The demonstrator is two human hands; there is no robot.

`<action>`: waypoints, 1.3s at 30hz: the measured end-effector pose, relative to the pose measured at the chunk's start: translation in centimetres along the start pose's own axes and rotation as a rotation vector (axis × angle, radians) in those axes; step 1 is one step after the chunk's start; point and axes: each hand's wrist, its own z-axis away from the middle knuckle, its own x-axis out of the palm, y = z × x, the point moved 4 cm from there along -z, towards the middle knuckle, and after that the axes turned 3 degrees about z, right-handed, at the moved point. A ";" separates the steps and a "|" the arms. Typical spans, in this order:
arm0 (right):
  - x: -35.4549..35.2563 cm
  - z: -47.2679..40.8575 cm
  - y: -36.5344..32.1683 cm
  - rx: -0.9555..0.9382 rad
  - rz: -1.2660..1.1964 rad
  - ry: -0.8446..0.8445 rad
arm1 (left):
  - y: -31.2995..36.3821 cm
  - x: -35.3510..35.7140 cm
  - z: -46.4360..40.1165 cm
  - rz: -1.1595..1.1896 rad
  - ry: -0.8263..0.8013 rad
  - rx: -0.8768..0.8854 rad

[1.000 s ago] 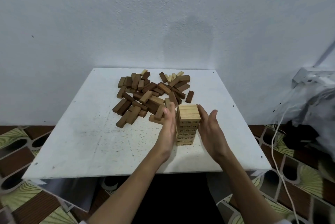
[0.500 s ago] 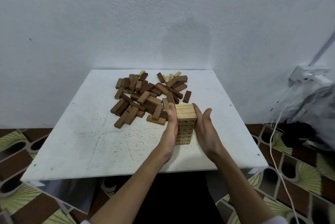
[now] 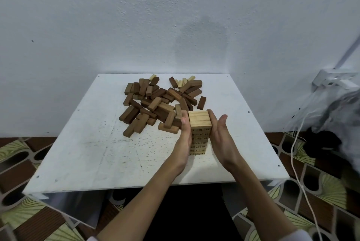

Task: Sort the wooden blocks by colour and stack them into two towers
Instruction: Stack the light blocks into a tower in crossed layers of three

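Hands flanked the light tower (image 3: 200,133), one to each side, fingers straight and flat rather than curled. The left hand (image 3: 184,143) lay pressed along the tower's left face; the right hand (image 3: 222,139) had its fingers against the upper right edge, thumb lifted clear and palm angled slightly away lower down. Neither hand held a block. A second earlier both palms had stood a little off the stack, so they had closed in to square its sides, and the tower now looked straight, its top layer of three pale blocks flush.

By my reading this was a tidying squeeze, meaning the light tower was sound for now and ready for more layers.

Just beyond the left fingertips lay the loose pile (image 3: 159,104), mostly dark brown blocks jumbled across each other, its nearest pieces almost touching that hand. A single dark block (image 3: 201,102) stood apart just beyond the tower. Further off, at the pile's back edge, a few pale blocks (image 3: 184,81) remained unsorted. No dark tower had been started, so most of the task seemed left to do.

All of it sat on a white table (image 3: 97,153) against a pale wall (image 3: 175,16), with a white cable (image 3: 296,153) trailing over the patterned floor to the right of the right hand.
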 end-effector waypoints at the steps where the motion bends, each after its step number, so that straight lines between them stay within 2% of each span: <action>1: -0.1 0.0 0.0 -0.008 0.020 0.010 | -0.4 -0.2 -0.3 -0.002 0.012 0.013; 5: -1.3 0.1 0.6 0.003 0.052 0.045 | -0.9 -0.9 -0.5 -0.055 0.015 0.004; 10: -1.2 -0.4 1.7 0.011 0.198 -0.019 | -1.8 -1.0 -1.2 -0.213 0.016 0.050; 14: -0.9 -0.3 2.1 -0.020 0.225 -0.044 | -1.9 -0.9 -1.4 -0.271 0.038 0.068; 19: -0.5 -0.5 2.2 -0.061 0.187 -0.042 | -2.0 -0.9 -1.4 -0.272 0.036 0.091; 39: -0.4 -0.2 2.4 -0.124 0.259 -0.012 | -1.9 -0.7 -1.1 -0.296 0.044 -0.001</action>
